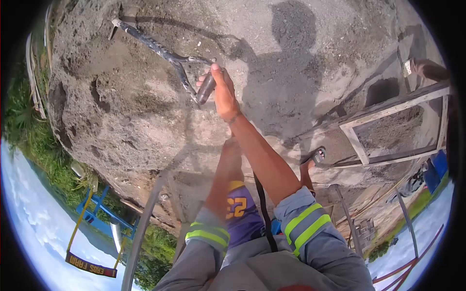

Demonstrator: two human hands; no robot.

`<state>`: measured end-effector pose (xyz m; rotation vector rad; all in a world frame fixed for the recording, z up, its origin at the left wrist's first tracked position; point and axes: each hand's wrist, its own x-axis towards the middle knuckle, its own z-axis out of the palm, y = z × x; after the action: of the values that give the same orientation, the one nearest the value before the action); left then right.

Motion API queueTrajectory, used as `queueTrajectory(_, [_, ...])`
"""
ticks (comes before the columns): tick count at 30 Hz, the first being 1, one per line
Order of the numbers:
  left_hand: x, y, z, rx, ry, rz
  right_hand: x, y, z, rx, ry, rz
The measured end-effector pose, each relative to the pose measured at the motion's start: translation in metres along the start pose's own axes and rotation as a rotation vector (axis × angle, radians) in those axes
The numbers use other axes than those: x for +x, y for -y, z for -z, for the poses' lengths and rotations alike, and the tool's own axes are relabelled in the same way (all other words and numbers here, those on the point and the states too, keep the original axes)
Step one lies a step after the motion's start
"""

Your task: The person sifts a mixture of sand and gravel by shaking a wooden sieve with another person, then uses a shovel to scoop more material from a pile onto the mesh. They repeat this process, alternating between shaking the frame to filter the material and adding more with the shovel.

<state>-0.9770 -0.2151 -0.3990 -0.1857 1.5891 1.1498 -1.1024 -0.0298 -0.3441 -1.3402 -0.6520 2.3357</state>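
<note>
My right hand (224,94) is closed round the brown grip (207,88) of a metal tool with a forked handle. The tool's black shaft (150,44), smeared with pale dirt, slants to the upper left over the grey sand (160,111). Its far end is near the top left, against the sand; no blade can be made out. My left forearm (224,169) reaches up beside my right forearm and blurs near the right wrist. The fingers of my left hand cannot be made out.
A wooden frame (357,145) lies at the right. Beside it is a sandalled foot (318,156). Another person's hand (432,70) shows at the upper right edge. Metal poles (145,228) rise at the lower left, near a blue structure (99,211) and greenery.
</note>
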Motion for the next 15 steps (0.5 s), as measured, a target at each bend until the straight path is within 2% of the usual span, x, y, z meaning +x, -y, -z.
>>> queueTrajectory(1, [0.006,0.016,-0.018,0.030,0.118,0.007,-0.001,-0.008,0.030,-0.067,0.038,0.096])
queueTrajectory(2, [0.012,0.031,-0.037,0.061,0.237,0.011,-0.012,-0.010,0.068,-0.185,-0.019,0.135])
queueTrajectory(4, [0.026,0.036,-0.083,0.230,0.240,0.007,-0.049,-0.010,0.170,-0.434,-0.123,0.170])
queueTrajectory(5, [0.032,0.037,-0.112,0.477,0.173,-0.165,-0.070,-0.006,0.233,-0.566,-0.166,0.178])
queueTrajectory(7, [0.054,0.092,-0.163,0.590,0.172,0.039,-0.115,-0.006,0.364,-0.747,-0.485,0.136])
queueTrajectory(8, [0.061,0.120,-0.186,0.657,0.162,0.151,-0.132,-0.041,0.460,-0.802,-0.658,0.215])
queueTrajectory(9, [0.069,0.138,-0.216,0.720,0.236,0.091,-0.167,-0.028,0.527,-0.616,-0.727,0.096])
queueTrajectory(10, [0.076,0.157,-0.248,0.785,0.317,0.038,-0.195,-0.041,0.609,-0.628,-0.879,0.083])
queueTrajectory(11, [0.079,0.178,-0.279,0.846,0.400,-0.009,-0.223,-0.034,0.675,-0.640,-1.021,-0.014])
queueTrajectory(12, [0.081,0.194,-0.315,0.819,0.389,-0.036,-0.252,-0.028,0.741,-0.634,-1.155,-0.116])
queueTrajectory(13, [0.082,0.202,-0.355,0.791,0.383,-0.065,-0.279,-0.036,0.813,-0.582,-1.204,-0.139])
queueTrajectory(15, [0.093,0.218,-0.422,0.736,0.348,-0.131,-0.318,-0.044,0.932,-0.565,-1.275,-0.105])
